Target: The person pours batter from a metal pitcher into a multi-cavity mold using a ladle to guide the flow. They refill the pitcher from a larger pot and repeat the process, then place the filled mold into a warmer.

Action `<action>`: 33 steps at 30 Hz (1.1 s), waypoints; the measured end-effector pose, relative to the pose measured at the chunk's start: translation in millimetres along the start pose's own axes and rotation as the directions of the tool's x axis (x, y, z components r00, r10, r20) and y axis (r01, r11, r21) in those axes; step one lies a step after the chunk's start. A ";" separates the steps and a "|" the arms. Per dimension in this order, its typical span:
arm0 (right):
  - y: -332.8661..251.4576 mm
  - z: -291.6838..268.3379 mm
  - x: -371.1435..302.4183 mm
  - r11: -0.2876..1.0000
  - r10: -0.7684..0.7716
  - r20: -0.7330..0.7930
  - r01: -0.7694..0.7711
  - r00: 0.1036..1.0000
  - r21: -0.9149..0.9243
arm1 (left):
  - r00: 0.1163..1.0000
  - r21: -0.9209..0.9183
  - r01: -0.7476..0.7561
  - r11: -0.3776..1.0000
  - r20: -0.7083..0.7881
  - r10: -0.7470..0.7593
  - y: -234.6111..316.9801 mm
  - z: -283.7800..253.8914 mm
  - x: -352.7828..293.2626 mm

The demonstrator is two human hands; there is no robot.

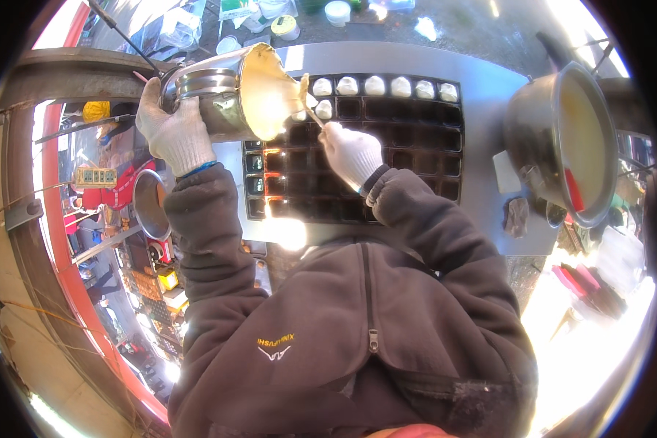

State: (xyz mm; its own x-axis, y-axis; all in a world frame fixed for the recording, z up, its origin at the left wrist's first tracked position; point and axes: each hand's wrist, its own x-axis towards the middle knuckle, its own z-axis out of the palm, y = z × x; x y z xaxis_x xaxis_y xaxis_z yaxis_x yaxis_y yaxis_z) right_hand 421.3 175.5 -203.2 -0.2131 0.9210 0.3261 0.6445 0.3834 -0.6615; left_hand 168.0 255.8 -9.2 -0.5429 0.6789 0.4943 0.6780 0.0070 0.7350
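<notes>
My left hand (177,131), in a white knit glove, grips a shiny metal pot (223,109) by its side near the handle end. The pot is tipped sideways, its mouth to the right, and pale cream-coloured batter (266,95) coats the inside. My right hand (352,153), gloved too, is closed on a thin stick-like scraper (310,109), its tip close to the pot's mouth. Below both is a dark mould tray (409,139) with square compartments. White dollops (374,85) fill the far row, and a few more sit in the second row near the scraper.
A large steel pot (529,139) holding pale liquid and a red utensil (573,190) stands at the right edge of the metal worktop (482,95). A crumpled cloth (516,217) lies near it. At far left is a round pan (151,204); tubs (285,28) sit beyond the worktop.
</notes>
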 end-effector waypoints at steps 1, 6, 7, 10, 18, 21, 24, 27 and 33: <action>-0.3 -0.4 -3.1 1.000 0.000 0.034 0.000 0.999 0.011 | 1.000 -0.006 -0.013 1.000 0.015 0.013 3.1 5.6 -4.1; 38.8 -36.2 -15.8 0.932 0.332 0.218 -0.283 0.918 -0.226 | 0.997 0.121 -0.045 0.992 0.066 0.037 31.2 25.6 -20.5; 46.3 -44.8 -18.8 0.933 0.318 0.185 -0.272 0.930 -0.238 | 0.997 0.098 -0.038 0.994 0.066 0.032 38.0 29.4 -23.5; 49.3 -51.2 -24.8 0.975 0.186 0.040 -0.180 0.982 -0.129 | 0.996 0.055 -0.052 0.997 0.073 0.048 55.2 41.3 -33.7; 73.7 -84.7 -40.0 0.907 0.398 0.127 -0.369 0.908 -0.204 | 0.985 -0.008 -0.025 1.000 0.169 0.026 74.7 72.7 -46.0; 77.3 -102.5 -45.9 0.932 0.338 0.068 -0.323 0.939 -0.163 | 0.988 -0.039 -0.028 0.999 0.151 0.034 81.5 82.2 -54.3; 69.9 -103.8 -46.7 0.996 0.087 -0.125 -0.090 0.988 -0.018 | 0.987 -0.134 -0.030 0.991 0.152 0.050 89.9 92.5 -63.0; 76.5 -106.4 -50.4 0.972 0.220 -0.047 -0.223 0.974 -0.078 | 0.968 -0.187 -0.007 0.982 0.246 0.053 98.3 102.7 -67.8; 120.4 -150.8 -74.8 0.919 0.347 0.012 -0.337 0.938 -0.204 | 0.943 -0.313 0.195 0.930 0.321 -0.089 123.7 122.7 -74.5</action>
State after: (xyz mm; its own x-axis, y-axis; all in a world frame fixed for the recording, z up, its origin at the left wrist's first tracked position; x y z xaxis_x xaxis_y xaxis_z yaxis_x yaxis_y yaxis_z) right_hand 625.6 142.3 -205.5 0.0150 0.9975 0.0687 0.8139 0.0277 -0.5803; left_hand 353.1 296.2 -12.1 -0.4131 0.8753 0.2513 0.3698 -0.0909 0.9246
